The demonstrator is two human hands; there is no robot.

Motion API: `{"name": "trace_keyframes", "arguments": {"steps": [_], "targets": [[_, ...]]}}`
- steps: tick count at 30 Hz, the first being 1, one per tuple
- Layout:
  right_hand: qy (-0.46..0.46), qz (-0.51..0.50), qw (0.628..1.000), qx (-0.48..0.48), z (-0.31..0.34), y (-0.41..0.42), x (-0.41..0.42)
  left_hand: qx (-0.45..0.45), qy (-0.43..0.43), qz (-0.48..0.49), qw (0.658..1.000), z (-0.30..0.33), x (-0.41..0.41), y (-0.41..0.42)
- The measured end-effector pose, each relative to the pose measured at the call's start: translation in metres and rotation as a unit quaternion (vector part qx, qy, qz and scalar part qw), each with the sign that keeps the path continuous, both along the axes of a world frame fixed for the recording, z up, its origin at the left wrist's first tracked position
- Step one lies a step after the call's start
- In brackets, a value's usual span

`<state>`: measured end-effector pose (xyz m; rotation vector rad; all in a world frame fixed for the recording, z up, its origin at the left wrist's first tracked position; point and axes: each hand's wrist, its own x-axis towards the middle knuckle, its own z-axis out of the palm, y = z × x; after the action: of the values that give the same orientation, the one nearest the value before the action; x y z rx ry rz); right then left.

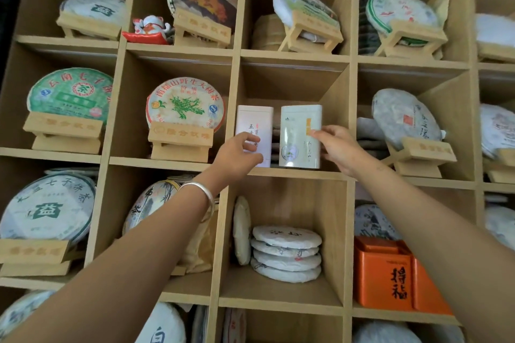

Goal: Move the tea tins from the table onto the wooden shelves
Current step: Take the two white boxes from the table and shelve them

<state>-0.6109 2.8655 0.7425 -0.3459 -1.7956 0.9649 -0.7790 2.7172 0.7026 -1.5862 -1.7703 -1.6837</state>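
Note:
Two tea tins stand upright side by side in the middle compartment of the wooden shelves [295,172]. The white tea tin [257,122] is on the left and the pale green tea tin [298,133] on the right. My left hand [237,157], with a silver bangle on its wrist, curls its fingers and thumb round the white tin's lower left part. My right hand [338,150] reaches in from the right, its fingertips touching the green tin's right front edge at mid height.
The surrounding compartments hold wrapped round tea cakes on wooden stands [181,138]. A stack of tea cakes [287,253] lies in the compartment below. Orange boxes [387,276] sit at lower right and a cat figurine [149,26] at upper left.

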Motion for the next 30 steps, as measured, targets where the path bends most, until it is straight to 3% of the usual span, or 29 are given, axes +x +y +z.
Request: {"name": "trace_keyframes", "arguments": {"steps": [11,14,19,26,30], "targets": [[-0.019,0.05,0.997,-0.049,-0.002,0.012,-0.012,0.04,-0.005,-0.004,0.999,-0.005,-0.015,0.003],[-0.029,0.033,0.998,-0.041,-0.005,0.014,-0.009,0.048,0.042,0.025,0.998,0.004,-0.019,-0.004],[-0.048,-0.081,0.995,0.022,-0.005,0.023,-0.003,0.082,0.152,0.08,0.982,0.049,-0.02,-0.011],[-0.053,-0.115,0.989,0.073,-0.005,0.02,-0.006,-0.034,0.316,0.105,0.942,0.095,-0.013,0.014],[-0.042,-0.087,0.994,0.057,-0.006,0.021,-0.008,-0.116,0.361,0.115,0.918,0.104,-0.013,0.031]]}}
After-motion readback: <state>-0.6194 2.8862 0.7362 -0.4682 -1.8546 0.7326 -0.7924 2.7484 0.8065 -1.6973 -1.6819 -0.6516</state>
